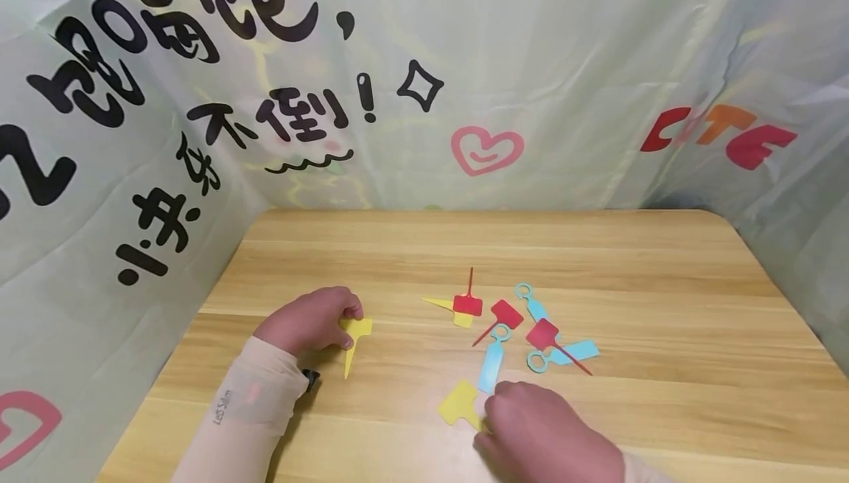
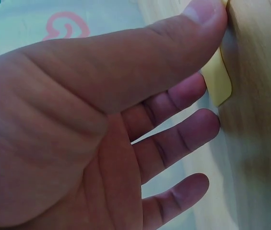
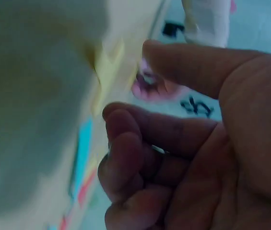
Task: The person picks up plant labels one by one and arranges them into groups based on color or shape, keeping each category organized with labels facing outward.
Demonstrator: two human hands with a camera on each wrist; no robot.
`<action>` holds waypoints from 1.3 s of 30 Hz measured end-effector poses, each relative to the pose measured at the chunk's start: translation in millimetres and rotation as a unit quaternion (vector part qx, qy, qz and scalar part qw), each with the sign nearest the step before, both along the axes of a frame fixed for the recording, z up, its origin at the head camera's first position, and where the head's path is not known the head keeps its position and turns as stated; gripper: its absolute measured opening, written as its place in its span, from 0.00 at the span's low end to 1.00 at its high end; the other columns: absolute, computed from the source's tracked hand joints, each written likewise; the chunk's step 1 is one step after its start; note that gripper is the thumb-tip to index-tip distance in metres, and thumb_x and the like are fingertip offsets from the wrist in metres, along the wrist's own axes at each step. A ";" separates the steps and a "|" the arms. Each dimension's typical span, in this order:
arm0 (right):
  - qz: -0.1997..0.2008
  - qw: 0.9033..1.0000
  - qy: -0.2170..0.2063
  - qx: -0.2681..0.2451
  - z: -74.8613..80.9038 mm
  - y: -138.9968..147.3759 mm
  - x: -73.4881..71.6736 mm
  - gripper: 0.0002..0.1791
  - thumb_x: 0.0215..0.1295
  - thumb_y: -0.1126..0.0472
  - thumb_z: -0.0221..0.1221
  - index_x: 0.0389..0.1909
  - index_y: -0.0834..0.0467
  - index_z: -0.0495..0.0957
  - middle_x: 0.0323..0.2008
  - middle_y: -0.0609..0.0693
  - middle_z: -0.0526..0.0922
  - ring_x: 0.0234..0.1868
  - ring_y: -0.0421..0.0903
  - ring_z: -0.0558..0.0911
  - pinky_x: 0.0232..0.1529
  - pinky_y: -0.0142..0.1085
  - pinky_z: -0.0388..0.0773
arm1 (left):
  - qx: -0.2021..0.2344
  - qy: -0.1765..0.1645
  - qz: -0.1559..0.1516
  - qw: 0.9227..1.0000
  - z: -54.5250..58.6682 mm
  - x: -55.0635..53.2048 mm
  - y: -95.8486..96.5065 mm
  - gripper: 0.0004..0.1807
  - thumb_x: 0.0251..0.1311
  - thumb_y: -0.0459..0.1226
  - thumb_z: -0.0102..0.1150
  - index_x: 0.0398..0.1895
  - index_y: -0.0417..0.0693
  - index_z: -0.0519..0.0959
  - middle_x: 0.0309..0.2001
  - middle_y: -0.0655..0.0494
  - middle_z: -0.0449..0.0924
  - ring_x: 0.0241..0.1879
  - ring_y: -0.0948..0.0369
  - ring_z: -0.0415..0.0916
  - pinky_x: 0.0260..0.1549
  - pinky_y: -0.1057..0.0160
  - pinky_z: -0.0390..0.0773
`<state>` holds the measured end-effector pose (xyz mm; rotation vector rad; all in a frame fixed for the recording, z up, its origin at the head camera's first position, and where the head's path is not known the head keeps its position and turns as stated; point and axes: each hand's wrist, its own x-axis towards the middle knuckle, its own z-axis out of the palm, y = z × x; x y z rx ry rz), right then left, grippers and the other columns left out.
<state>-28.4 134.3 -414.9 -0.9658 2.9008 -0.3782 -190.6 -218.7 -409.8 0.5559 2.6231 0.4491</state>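
My left hand (image 1: 318,317) pinches a yellow T-shaped plant label (image 1: 360,328) at the left of the table, its pointed end towards me. In the left wrist view the thumb (image 2: 193,33) overlaps this label (image 2: 217,84), and the other fingers stretch out loosely. At the front, my right hand (image 1: 537,428) reaches over another yellow T-shaped label (image 1: 459,403), partly hidden by the fingers. The right wrist view shows a gap between thumb and index finger, the other fingers curled, and the yellow label (image 3: 109,72) beyond them. A blue ring-ended tag (image 1: 491,366) lies just past the right hand.
Behind the right hand, a red label (image 1: 468,305) overlaps a yellow one (image 1: 463,319). Two more red labels (image 1: 507,313) (image 1: 543,333) and two blue ring tags (image 1: 533,306) (image 1: 580,351) lie near them on the wooden table (image 1: 696,306). Printed cloth (image 1: 564,63) surrounds the table.
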 end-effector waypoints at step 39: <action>-0.149 0.856 -0.342 -0.358 -19.4 -36.4 -43.5 0.33 0.67 0.67 0.74 0.69 0.66 0.70 0.24 0.51 0.84 0.21 0.47 0.81 0.29 0.34 0.76 | 0.008 -0.010 0.002 1.000 5.6 2.7 2.4 0.20 0.57 0.32 0.85 0.49 0.50 0.84 0.47 0.57 0.81 0.48 0.55 0.76 0.58 0.48 0.79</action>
